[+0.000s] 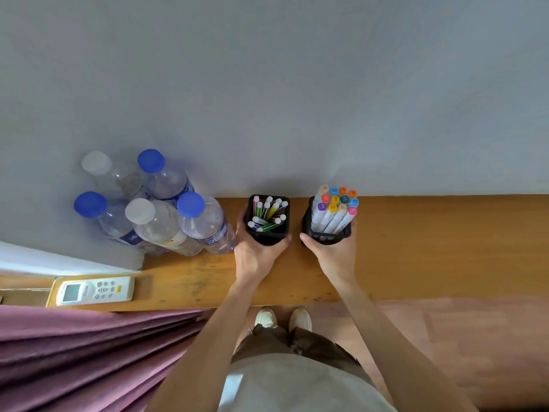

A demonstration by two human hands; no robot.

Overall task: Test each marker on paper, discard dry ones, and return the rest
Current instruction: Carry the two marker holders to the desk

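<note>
- Far left, low: white remote control [95, 290] lying flat on a lower wooden ledge; purple curtain [89, 352] folds below it.
- Cluster of five clear plastic bottles [154, 209] standing at the left end of the wooden shelf [430, 248], against the grey wall; three blue caps, two white.
- Left hand [257, 251] wrapped round a black holder [267, 236], fingers on its left side, thumb on its right; holder sits on the shelf near the wall.
- In it: thin markers [267, 215], white ends up, green, yellow and pink barrels.
- Right hand [332, 254] grasping a black mesh holder [326, 234], just beside the first, apart from it.
- In it: thick white markers [335, 208] with coloured caps, packed upright, standing well above the rim.
</note>
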